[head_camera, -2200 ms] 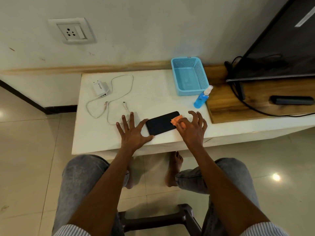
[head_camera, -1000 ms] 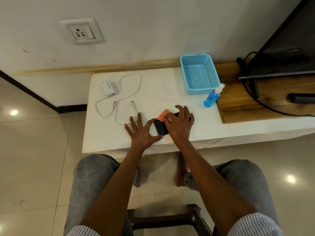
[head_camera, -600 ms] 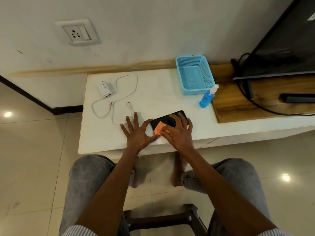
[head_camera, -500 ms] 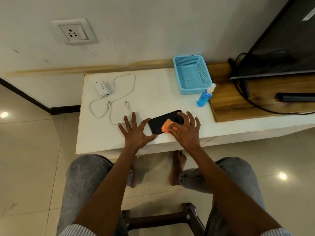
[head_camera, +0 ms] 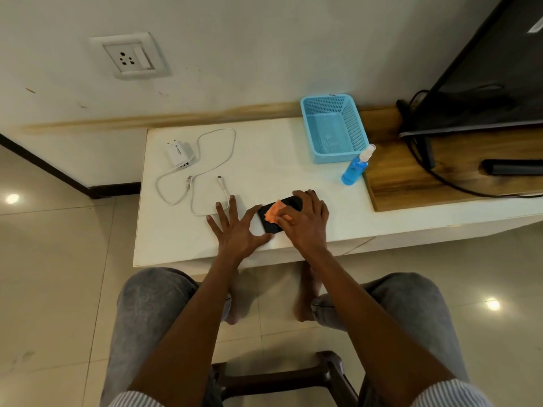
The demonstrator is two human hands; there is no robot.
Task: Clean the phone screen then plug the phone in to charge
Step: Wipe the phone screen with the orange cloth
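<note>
I see the right hand (head_camera: 305, 223) pressing the orange cloth (head_camera: 273, 214) farther left on the phone (head_camera: 271, 226) than before; the left hand (head_camera: 236, 230) stays splayed on the desk (head_camera: 264, 154), apparently bracing it.

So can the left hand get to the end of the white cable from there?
Probably yes. The left hand lies flat beside the phone, and the white cable loops by its fingertips with nothing lying between.

I see a white table (head_camera: 264, 160) carrying a black phone (head_camera: 271, 223) under my right hand (head_camera: 305, 221), charger adapter (head_camera: 177, 154) and white cable (head_camera: 217, 154) beyond my left hand (head_camera: 235, 230), blue basket (head_camera: 333, 127) and spray bottle (head_camera: 354, 168) past the right.
</note>
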